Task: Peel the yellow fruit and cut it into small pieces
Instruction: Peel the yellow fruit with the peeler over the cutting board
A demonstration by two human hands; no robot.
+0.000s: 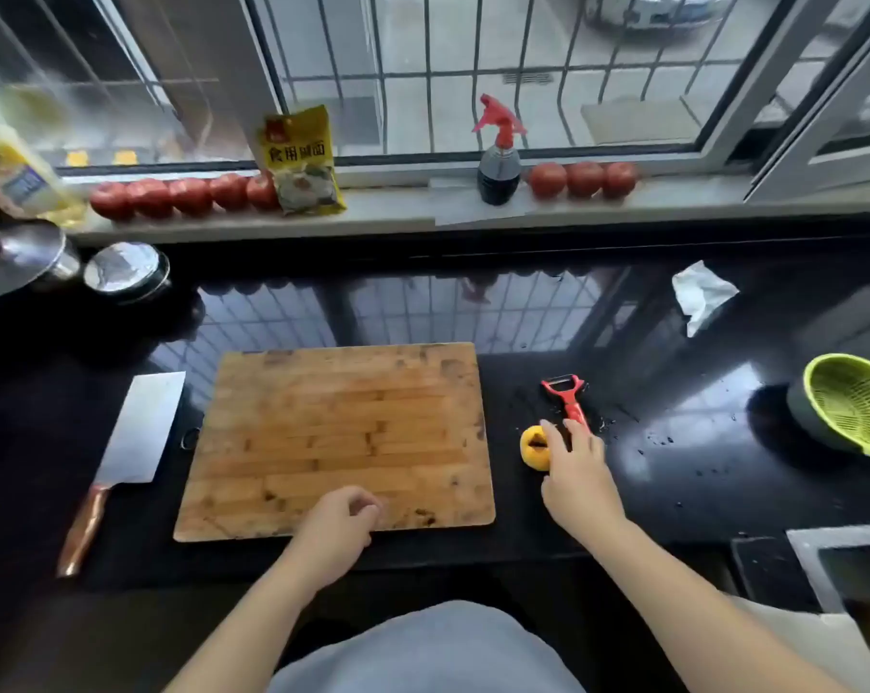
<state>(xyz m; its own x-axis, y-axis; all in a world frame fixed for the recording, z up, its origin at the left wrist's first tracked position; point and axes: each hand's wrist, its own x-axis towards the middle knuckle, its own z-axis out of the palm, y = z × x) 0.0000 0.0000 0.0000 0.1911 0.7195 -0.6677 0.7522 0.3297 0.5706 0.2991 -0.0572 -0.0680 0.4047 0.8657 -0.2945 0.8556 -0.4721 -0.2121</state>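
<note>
A small yellow fruit (532,450) lies on the black counter just right of the wooden cutting board (333,432). My right hand (575,475) reaches over it with fingers stretched out, fingertips touching the fruit and the handle of a red peeler (568,397) lying behind it. My left hand (340,522) rests on the board's near edge with fingers loosely curled and nothing in them. A cleaver (128,442) with a copper handle lies left of the board.
A green colander (855,405) sits at the right edge, crumpled white paper (700,292) behind it. Metal pots (123,272) stand at the far left. Tomatoes (183,195), a yellow packet (303,160) and a spray bottle (498,157) line the windowsill. Water drops dot the counter.
</note>
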